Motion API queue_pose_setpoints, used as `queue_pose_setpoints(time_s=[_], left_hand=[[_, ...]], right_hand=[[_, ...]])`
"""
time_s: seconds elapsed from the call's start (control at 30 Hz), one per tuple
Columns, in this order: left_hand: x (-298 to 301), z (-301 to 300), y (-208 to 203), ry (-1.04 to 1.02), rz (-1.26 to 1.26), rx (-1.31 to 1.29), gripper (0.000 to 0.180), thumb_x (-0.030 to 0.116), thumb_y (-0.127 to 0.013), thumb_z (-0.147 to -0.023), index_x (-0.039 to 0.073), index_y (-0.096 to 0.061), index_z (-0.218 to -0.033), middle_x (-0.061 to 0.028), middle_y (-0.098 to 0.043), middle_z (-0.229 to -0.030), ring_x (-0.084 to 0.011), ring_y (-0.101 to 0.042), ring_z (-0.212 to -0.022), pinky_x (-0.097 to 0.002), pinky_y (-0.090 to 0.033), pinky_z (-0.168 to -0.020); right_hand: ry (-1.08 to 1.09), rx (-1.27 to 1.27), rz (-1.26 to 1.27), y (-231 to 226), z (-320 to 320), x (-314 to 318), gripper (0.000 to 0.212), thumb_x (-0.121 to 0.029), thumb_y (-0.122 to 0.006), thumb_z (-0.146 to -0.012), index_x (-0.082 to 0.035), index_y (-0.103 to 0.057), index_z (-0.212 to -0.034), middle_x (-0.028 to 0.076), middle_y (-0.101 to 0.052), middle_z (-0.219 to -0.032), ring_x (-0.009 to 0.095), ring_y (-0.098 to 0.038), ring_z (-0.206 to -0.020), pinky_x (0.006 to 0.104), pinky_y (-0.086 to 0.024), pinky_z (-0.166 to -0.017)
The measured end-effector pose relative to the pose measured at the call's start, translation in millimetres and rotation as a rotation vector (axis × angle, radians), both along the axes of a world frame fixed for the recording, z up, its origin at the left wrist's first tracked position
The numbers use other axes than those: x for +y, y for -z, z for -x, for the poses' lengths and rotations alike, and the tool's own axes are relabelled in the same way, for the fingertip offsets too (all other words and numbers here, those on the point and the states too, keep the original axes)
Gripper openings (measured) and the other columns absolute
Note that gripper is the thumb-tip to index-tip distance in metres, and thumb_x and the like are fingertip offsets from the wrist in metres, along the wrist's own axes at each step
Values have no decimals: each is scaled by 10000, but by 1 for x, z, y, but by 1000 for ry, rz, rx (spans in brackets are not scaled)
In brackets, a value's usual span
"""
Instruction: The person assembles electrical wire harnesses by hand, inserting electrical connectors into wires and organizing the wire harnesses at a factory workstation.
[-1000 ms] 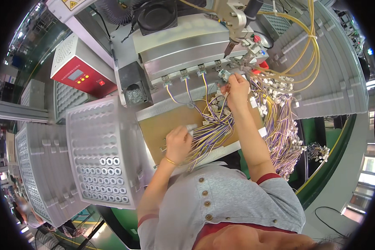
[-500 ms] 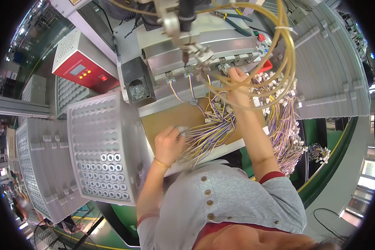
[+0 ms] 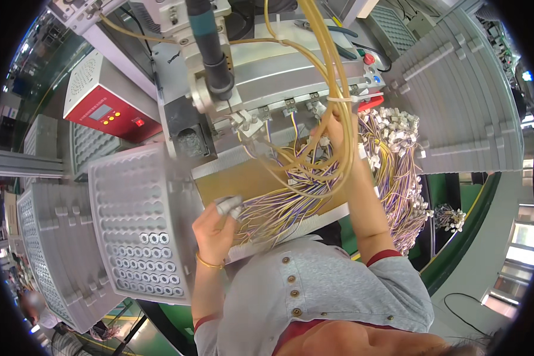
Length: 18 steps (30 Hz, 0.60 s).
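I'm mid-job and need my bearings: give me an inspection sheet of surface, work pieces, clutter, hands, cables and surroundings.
Surface: brown board, pale ribbed strip along its far edge.
Work pieces: multicoloured wire bundle across it; some wires reach metal clips.
Clutter: pliers on machine housing; wire harness pile right of board.
Hands: left hand at bundle's left end, right hand near the clips; grips unclear.
Cables: yellow tubing passes in front of the right hand.
Surroundings: red-fronted control box and tray of ring-shaped parts left; tray stack right.
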State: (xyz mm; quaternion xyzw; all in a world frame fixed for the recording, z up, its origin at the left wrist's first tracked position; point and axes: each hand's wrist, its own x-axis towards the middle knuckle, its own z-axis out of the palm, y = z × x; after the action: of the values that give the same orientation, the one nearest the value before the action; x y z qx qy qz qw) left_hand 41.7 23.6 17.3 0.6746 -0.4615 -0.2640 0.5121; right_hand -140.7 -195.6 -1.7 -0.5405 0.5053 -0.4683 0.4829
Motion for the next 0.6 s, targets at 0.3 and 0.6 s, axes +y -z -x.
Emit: queue_pose_setpoints(time_s=[0.3,0.6], left_hand=[[11,12,3,49,302,-393,279,-18,-552,-611,43,-626,-873,-120,-614,-749,-241,-569,-570,-305,-462,-510],[103,-104,24,-668,-365,-903,278,191,-614,-716,25,-609,-939,-131,-527,-1082,-302,-466,-927,-414,-337,-843]], right_hand=[[-792,222,540,-25,-26,111,107,-59,-587,-702,30,-570,-759,104,-562,-640,181,-514,-531,265,-394,-492],[-1098,81,-51,-20,-15,102,200,-96,-537,-773,35,-587,-916,44,-541,-741,108,-480,-630,227,-372,-564]])
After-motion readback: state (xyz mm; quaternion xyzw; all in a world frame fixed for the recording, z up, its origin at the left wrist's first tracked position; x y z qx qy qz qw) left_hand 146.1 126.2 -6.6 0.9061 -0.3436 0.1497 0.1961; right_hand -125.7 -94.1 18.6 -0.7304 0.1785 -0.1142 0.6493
